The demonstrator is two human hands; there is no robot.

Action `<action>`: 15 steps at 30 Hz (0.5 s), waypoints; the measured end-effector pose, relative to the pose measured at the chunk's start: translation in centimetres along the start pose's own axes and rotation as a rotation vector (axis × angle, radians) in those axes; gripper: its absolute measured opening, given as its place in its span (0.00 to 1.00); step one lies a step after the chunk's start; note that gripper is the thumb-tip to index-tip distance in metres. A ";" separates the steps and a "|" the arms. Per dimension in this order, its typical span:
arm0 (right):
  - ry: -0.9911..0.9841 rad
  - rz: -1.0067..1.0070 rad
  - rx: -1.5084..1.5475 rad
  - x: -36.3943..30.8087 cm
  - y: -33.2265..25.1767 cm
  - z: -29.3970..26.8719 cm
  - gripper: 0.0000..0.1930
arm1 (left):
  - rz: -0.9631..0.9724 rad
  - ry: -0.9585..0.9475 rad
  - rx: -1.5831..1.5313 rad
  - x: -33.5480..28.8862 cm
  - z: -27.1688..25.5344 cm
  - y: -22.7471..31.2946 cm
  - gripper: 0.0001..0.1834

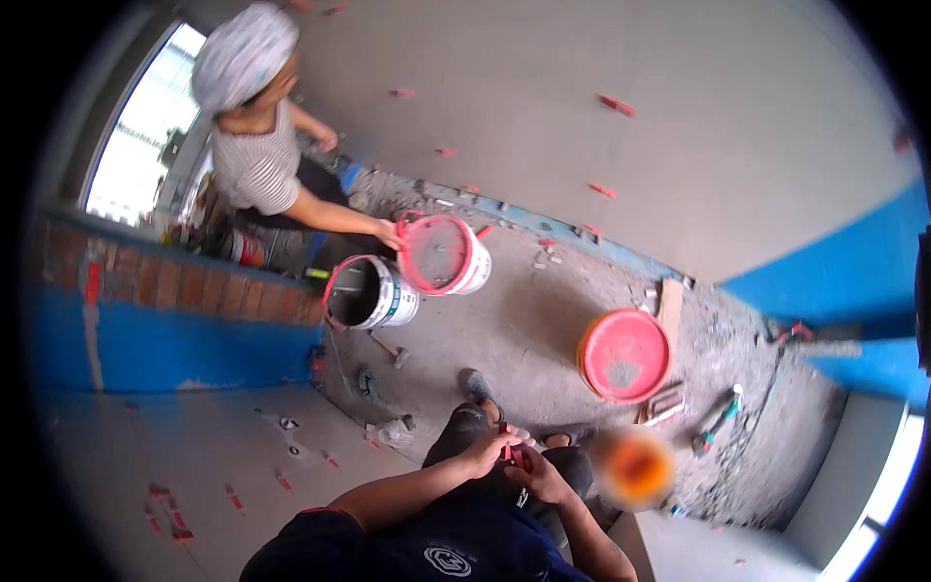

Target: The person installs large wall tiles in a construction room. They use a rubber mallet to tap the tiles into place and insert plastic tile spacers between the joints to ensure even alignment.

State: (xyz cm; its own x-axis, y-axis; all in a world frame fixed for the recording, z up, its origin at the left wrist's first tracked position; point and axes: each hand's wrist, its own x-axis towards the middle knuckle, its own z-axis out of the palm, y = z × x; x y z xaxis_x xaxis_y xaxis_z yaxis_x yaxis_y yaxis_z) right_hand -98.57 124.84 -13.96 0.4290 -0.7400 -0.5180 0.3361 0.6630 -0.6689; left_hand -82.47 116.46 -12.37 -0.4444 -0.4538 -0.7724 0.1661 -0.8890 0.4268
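In front of my lap, my left hand (485, 453) is closed on a small red plastic piece (505, 450) that looks like a tile-levelling wedge. Close beside it, my right hand (543, 478) curls its fingers around red plastic of the same kind; how many pieces there are, I cannot tell. Similar red wedges (617, 105) stick out of the joints between the large grey tiles (504, 87) across from me. More red wedges (173, 512) show on the pale tiled surface at lower left.
A co-worker (257, 160) in a head covering grips the rim of a red-edged bucket (436, 254). Beside it stands an open white bucket (393, 296). A red-lidded bucket (628, 357), a mallet (391, 349), a green power tool (718, 420) and a blurred orange shape (635, 468) lie around me.
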 end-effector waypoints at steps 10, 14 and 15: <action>0.008 0.399 -0.171 13.9 -13.1 16.4 0.18 | 0.239 0.334 0.329 -9.6 -17.0 13.1 0.16; -0.123 0.384 -0.442 19.1 -15.6 22.1 0.20 | 0.170 0.523 0.222 -12.7 -19.0 16.7 0.17; -0.155 0.362 -0.531 20.4 -15.6 22.9 0.21 | 0.195 0.549 0.174 -13.1 -19.8 16.8 0.17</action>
State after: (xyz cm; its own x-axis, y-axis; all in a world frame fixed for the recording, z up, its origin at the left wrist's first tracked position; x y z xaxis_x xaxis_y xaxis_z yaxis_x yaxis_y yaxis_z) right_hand -75.82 101.96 -1.85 0.5664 -0.4300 -0.7030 -0.2940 0.6915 -0.6598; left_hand -56.43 106.28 -4.46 0.1069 -0.6140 -0.7821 0.0319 -0.7841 0.6199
